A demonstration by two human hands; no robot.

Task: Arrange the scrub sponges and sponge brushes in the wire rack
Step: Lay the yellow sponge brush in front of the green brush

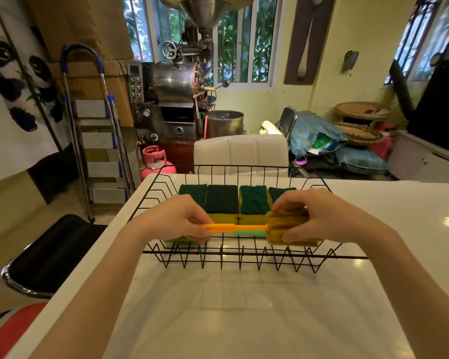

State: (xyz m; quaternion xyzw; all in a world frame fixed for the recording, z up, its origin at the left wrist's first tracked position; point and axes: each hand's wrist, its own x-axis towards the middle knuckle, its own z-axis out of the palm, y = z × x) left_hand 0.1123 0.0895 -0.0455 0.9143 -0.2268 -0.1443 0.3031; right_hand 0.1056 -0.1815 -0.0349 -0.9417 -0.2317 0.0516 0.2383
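A black wire rack (244, 255) stands on the white table (244, 320). Several green-topped yellow scrub sponges (222, 200) stand side by side along its far half. Over the rack's near half I hold a sponge brush (240, 227) level, its orange handle pointing left. My left hand (178, 218) pinches the handle's end. My right hand (322, 216) grips the brush's yellowish-brown sponge head (276, 226). A green piece (246, 233) shows just under the handle; what it belongs to is hidden.
A white padded chair (240, 154) stands behind the table's far edge. A black stool (49, 255) sits at the left, beside a stepladder (96, 141) and a pink gas cylinder (153, 161). Bare tabletop lies in front of the rack.
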